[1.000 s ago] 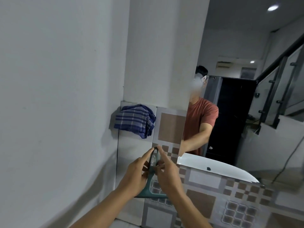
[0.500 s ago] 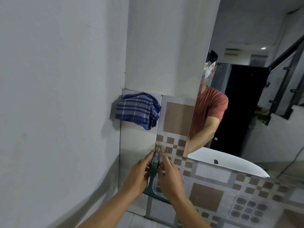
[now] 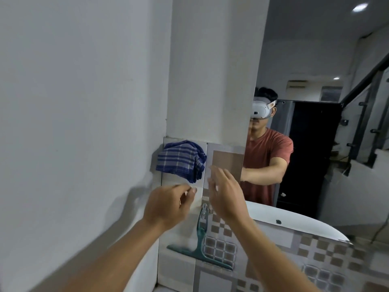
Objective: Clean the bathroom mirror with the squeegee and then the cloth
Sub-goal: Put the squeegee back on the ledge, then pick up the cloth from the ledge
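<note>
**Surfaces in front of me**

The squeegee (image 3: 203,245) looks like smooth teal plastic, its upper handle clear and glossy. The cloth (image 3: 182,162) is soft woven fabric, blue with pale checks, matt and rumpled. The mirror (image 3: 315,123) is glossy glass. The wall tiles (image 3: 226,165) are smooth ceramic with a dull sheen; the painted wall (image 3: 73,102) above is matt.
</note>
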The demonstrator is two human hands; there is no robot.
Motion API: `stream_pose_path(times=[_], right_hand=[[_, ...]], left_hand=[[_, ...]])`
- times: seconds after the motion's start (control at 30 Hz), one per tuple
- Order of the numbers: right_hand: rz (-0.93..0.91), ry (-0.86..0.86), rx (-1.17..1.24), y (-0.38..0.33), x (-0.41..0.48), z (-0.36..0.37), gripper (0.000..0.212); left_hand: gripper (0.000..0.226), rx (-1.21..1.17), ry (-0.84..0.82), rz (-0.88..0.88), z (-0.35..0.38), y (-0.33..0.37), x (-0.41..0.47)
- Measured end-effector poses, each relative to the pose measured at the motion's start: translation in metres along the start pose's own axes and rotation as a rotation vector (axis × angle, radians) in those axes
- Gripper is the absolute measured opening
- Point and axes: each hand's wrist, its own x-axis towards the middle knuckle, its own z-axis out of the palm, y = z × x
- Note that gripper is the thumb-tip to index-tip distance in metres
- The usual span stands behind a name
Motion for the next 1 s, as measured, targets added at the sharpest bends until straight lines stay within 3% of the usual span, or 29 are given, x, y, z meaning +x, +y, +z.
stream_pose_path(times=[0.07, 0.13, 0.4, 0.67, 0.87, 1.0], right_hand=[[-0.047, 0.007, -0.008, -0.012, 0.025, -0.008, 0.042], [-0.068, -0.035, 0.0, -0.023, 0.048, -0.012, 0.043], [-0.141, -0.258, -0.108, -0.034, 0.081, 0.004, 0.05], [-0.093, -0.146, -0.103, -0.035, 0.085, 0.004, 0.03], [-0.059, -0.085, 0.006, -0.029, 0.086, 0.007, 0.033], [-0.062, -0.093, 0.07, -0.03, 0.087, 0.002, 0.026]], left_hand=[[0.029, 0.053, 0.118, 0.055, -0.016, 0.0, 0.031], [0.018, 0.116, 0.128, 0.03, -0.026, -0.006, 0.061], [0.056, 0.213, -0.34, -0.148, -0.02, -0.04, 0.116], [0.055, 0.245, -0.388, -0.19, -0.015, -0.042, 0.116], [0.027, 0.338, -0.387, -0.221, -0.021, -0.033, 0.12], [0.025, 0.424, -0.346, -0.194, -0.025, -0.025, 0.126]])
